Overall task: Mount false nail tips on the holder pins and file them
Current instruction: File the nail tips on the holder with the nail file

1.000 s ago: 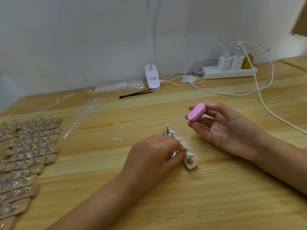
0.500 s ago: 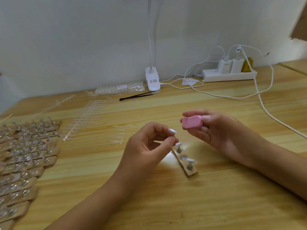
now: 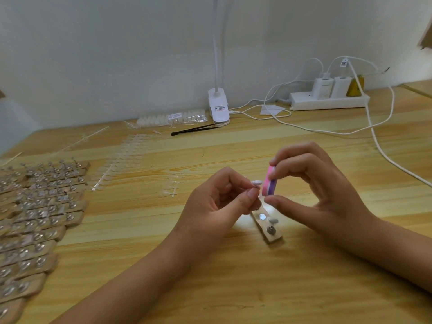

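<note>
Between left fingers (image 3: 250,195) — nail tip (image 3: 256,188), just beside pink file (image 3: 269,183).

Near centre: bare table (image 3: 245,291) wood lay open between the forearms.
Centre: the left hand (image 3: 217,204), pinching a nail tip (image 3: 257,188), and the right hand (image 3: 315,190), gripping a pink buffer block (image 3: 268,183), met just above a wooden holder strip (image 3: 268,228), blocking it from above.
Left: rows of pinned holder strips (image 3: 35,206) filled the edge, with clear nail-tip sprues (image 3: 121,164) beside them.
Far: black tweezers (image 3: 194,129), a lamp clamp (image 3: 218,108) and a power strip (image 3: 327,101) lined the wall.
Right: a white cable (image 3: 383,150) crossed the wood.
</note>
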Available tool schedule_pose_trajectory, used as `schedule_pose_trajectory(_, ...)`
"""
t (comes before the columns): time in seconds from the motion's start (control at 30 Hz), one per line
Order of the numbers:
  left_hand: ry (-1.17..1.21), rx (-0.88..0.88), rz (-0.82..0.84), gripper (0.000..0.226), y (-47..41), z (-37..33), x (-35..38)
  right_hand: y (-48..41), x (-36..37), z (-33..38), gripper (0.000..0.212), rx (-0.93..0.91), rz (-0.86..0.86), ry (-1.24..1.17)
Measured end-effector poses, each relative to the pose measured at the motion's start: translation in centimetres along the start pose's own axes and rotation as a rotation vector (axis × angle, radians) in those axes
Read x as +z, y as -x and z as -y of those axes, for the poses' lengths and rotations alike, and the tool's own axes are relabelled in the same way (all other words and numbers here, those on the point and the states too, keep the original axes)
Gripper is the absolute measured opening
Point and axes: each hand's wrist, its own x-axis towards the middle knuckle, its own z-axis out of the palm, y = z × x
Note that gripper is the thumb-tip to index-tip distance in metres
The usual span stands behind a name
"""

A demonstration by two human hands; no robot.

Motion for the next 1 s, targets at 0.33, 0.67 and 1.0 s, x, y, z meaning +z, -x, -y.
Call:
schedule_pose_trajectory(0.33, -0.046, 0.008, 0.036, 0.009, -0.03, 0.25, 0.04, 0.12, 0.29, -0.01, 0.027, 0.006, 0.004, -0.086)
schedule_pose_trajectory(0.67, -0.065, 0.041, 0.02, 0.003, 0.01, 0.56, -0.04, 0.06, 0.4, -0.07, 0.027, 0.052, -0.005, -0.14)
schedule_pose_trajectory(1.0, -0.073, 0.048, 0.013, 0.005, 0.08, 0.52, 0.06, -0.02, 0.27, 0.01, 0.027, 0.105, 0.0, -0.188)
